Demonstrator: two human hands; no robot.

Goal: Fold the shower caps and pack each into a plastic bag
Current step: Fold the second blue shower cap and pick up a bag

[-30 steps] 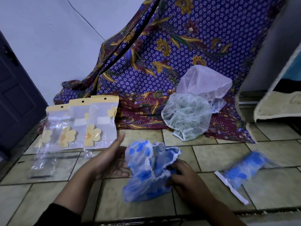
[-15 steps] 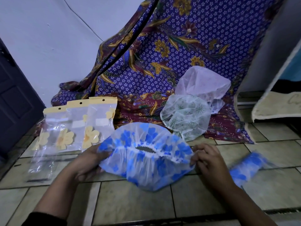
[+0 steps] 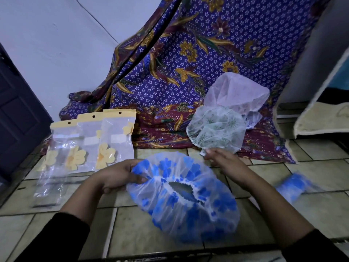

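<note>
A person's hands spread a blue-flowered shower cap (image 3: 181,201) low over a tiled floor (image 3: 143,233)

The cap is thin, see-through plastic printed with bright blue blossoms, puffed into a wide round shape, its gathered elastic opening facing up near the middle. The left hand (image 3: 120,174) grips the cap's left edge with curled fingers. The right hand (image 3: 226,163) is at the cap's far right edge, its fingers blurred, so whether it grasps anything cannot be told. To the left, clear plastic bags (image 3: 105,140) with yellow tops and yellow flowers lie overlapped. Behind, on a purple batik cloth (image 3: 188,63), rest a green-patterned cap (image 3: 217,127) and a pale cap (image 3: 238,91). On the right lies a blurred blue bundle (image 3: 294,186)
</note>
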